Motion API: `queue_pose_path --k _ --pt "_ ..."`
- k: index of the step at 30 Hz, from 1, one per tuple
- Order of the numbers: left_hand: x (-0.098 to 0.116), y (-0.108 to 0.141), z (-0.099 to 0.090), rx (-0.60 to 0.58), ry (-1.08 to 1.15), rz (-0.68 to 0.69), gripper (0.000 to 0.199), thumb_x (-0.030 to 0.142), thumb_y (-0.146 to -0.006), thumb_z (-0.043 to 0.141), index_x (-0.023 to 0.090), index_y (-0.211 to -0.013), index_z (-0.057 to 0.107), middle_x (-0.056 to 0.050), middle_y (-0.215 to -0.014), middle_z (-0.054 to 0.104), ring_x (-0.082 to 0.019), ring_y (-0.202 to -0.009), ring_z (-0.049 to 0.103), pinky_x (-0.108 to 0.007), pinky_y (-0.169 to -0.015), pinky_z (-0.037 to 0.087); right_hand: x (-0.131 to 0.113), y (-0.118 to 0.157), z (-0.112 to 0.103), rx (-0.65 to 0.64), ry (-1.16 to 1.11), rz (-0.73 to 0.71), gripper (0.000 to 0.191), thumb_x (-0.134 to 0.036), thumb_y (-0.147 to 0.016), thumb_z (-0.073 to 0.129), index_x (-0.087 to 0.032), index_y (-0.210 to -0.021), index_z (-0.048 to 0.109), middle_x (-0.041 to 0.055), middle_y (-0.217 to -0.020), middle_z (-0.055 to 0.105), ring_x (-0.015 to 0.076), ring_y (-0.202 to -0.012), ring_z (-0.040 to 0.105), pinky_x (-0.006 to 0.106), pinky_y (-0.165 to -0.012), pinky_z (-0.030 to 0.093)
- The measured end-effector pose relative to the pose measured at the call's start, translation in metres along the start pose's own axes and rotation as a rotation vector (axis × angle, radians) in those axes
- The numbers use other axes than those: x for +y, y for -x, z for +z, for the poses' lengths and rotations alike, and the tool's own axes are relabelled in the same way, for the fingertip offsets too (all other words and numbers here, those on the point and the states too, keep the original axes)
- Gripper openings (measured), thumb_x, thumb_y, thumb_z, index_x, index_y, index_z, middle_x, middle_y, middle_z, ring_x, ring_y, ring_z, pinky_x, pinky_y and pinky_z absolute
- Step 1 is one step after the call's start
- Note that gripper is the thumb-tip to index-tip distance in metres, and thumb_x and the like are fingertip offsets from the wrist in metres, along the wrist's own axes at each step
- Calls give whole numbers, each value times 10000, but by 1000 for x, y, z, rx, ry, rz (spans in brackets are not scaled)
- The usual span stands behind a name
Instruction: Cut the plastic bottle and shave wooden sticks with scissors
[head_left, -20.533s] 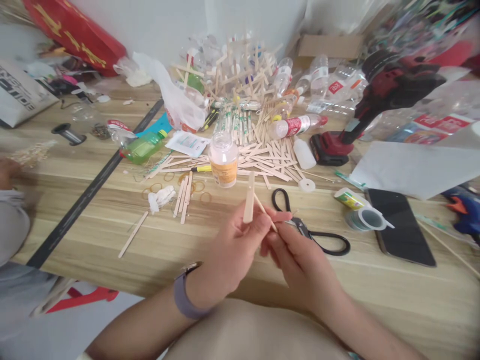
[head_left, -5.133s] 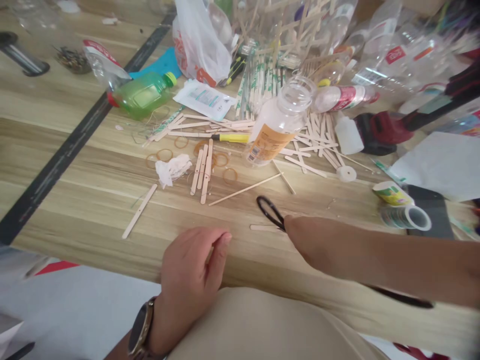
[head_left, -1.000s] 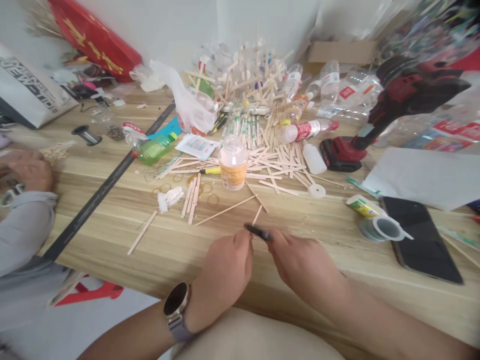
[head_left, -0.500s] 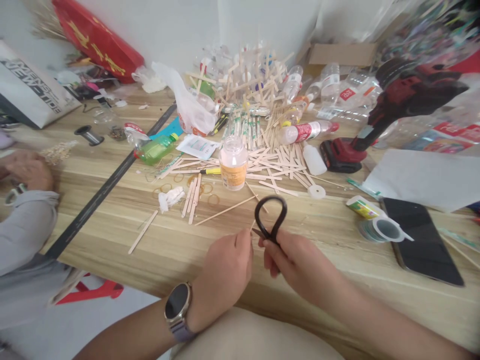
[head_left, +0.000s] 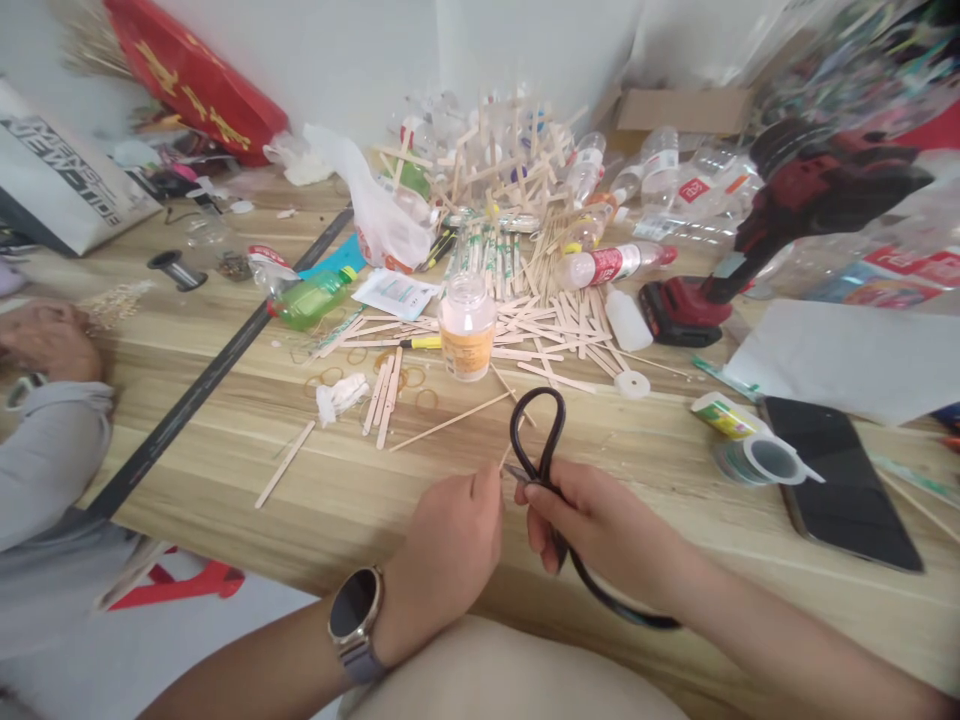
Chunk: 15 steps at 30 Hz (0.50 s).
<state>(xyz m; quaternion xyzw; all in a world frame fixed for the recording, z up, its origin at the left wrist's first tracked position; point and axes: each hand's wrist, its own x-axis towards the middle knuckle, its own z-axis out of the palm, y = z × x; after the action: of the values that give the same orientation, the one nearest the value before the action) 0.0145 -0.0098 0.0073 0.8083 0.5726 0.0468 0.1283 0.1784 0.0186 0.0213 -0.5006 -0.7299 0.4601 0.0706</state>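
Observation:
My right hand (head_left: pixel 581 510) is closed around black-handled scissors (head_left: pixel 537 432). One handle loop stands up above the fingers, and the other shows below the palm. The blade tips point left, close beside my closed left hand (head_left: pixel 454 530). A thin wooden stick (head_left: pixel 513 445) pokes up from the left fist near the blades; the rest of it is hidden by the fingers. Beyond the hands, a thin skewer (head_left: pixel 450 421) lies on the table. Several flat craft sticks (head_left: pixel 385 400) and a clear jar with an orange label (head_left: pixel 466 335) are farther back.
A heap of craft sticks (head_left: pixel 555 325) and plastic bottles (head_left: pixel 619 265) fills the back. To the right are a red-black power tool (head_left: pixel 694 308), a tape roll (head_left: pixel 772 460) and a phone (head_left: pixel 847 480). Another person's hand (head_left: pixel 52 340) rests at the left edge.
My right hand has turned the scissors slightly, and their lower handle loop now shows beneath the palm, spread away from the upper one. My left hand has barely moved.

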Motion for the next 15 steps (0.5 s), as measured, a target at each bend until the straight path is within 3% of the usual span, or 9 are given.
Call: queue_pose_path --k 2,4,9,12,15 --pt "0 1 1 14 36 -8 248 78 -914 340 166 -905 572 -87 -764 693 -250 -689 679 -347 -601 523 2 1 3 135 128 -24 206 -107 -879 355 -151 -854 555 99 -751 694 166 -621 647 243 -535 388" --pt "1 1 2 22 51 -12 247 91 -923 337 165 -914 572 -89 -773 696 -251 -690 680 -351 -604 525 3 1 4 175 159 -19 220 -73 -849 358 -137 -876 567 128 -788 696 180 -649 651 256 -554 387" --pt "0 1 2 -13 -10 7 248 46 -892 365 159 -953 577 -80 -765 695 -239 -717 686 -325 -615 524 1 0 1 -47 8 -42 305 -240 -990 270 -173 -845 530 1 -606 665 124 -473 617 209 -452 383" --pt "0 1 2 -13 13 -10 238 73 -909 361 160 -911 582 -90 -765 694 -246 -702 684 -337 -612 523 4 1 3 141 315 -95 234 -82 -898 360 -144 -888 585 70 -713 699 161 -607 660 232 -510 389" --pt "1 1 2 7 58 -15 262 88 -921 334 158 -891 584 -99 -764 689 -260 -689 678 -360 -607 523 9 2 10 230 457 -96 293 -3 -810 403 -112 -971 622 128 -790 709 215 -661 665 274 -530 363"
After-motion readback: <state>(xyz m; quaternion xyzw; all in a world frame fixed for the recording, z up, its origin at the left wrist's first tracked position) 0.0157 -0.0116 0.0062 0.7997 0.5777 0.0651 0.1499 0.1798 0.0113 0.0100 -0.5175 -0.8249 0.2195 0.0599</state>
